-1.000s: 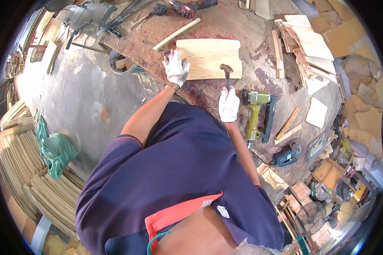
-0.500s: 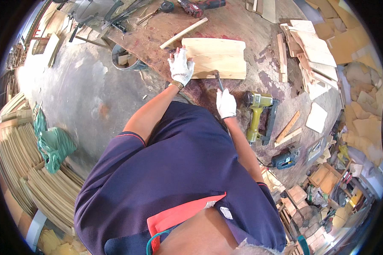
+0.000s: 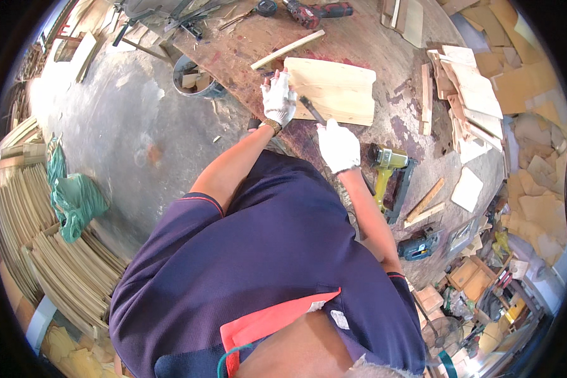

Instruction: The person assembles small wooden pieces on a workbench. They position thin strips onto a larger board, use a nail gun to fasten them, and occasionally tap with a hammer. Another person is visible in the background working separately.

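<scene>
A pale wooden board point(image 3: 337, 88) lies flat on the worn workbench point(image 3: 372, 44). My left hand point(image 3: 278, 99), in a white glove, presses on the board's near left edge. My right hand point(image 3: 338, 146), also gloved, is closed around the handle of a hammer point(image 3: 311, 109); its dark head end points up over the board's near edge. Both forearms reach up from my dark blue shirt.
A yellow nail gun point(image 3: 387, 170) lies right of my right hand. A long wood strip point(image 3: 288, 49) and a red power drill point(image 3: 318, 11) lie beyond the board. Stacked wood offcuts point(image 3: 466, 88) fill the bench's right side. A bucket point(image 3: 195, 79) stands on the concrete floor, with bundled slats point(image 3: 63, 277) at left.
My right hand with the hammer has swung from upright over the board to tilted left and lower. My left hand stays on the board's edge.
</scene>
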{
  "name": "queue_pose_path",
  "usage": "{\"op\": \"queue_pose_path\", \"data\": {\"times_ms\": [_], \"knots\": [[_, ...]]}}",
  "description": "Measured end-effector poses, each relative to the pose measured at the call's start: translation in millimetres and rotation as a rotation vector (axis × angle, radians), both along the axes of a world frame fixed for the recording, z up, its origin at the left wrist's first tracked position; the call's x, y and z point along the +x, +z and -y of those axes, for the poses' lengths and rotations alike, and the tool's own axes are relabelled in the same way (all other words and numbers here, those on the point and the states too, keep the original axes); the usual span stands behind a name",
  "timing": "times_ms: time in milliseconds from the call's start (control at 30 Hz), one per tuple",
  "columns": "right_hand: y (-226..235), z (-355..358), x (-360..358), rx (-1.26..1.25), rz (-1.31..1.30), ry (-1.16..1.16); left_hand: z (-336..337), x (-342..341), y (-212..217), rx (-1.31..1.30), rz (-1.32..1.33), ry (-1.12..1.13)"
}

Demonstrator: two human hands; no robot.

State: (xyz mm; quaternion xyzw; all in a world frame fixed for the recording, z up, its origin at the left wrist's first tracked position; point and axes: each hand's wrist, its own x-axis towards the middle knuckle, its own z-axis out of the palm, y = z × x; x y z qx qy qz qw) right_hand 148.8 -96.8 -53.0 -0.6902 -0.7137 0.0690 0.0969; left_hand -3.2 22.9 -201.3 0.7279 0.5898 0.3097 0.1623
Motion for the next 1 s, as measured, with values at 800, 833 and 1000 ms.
{"op": "queue_pose_path", "data": {"times_ms": [800,833,1000], "knots": [[-27.2,-21.3,-2.0,0.023,-0.164,-0.196,1.8,-2.2,-3.2,0.021,0.000,-0.039],[-22.3,-34.1,-6.1,0.185,-0.159,-0.143,3.0,-2.1,-3.4,0.072,-0.001,-0.041],[-2.3,-65.3,-5.7,-0.071,-0.105,-0.052,0.6,-0.6,-2.7,0.068,-0.018,-0.020]]}}
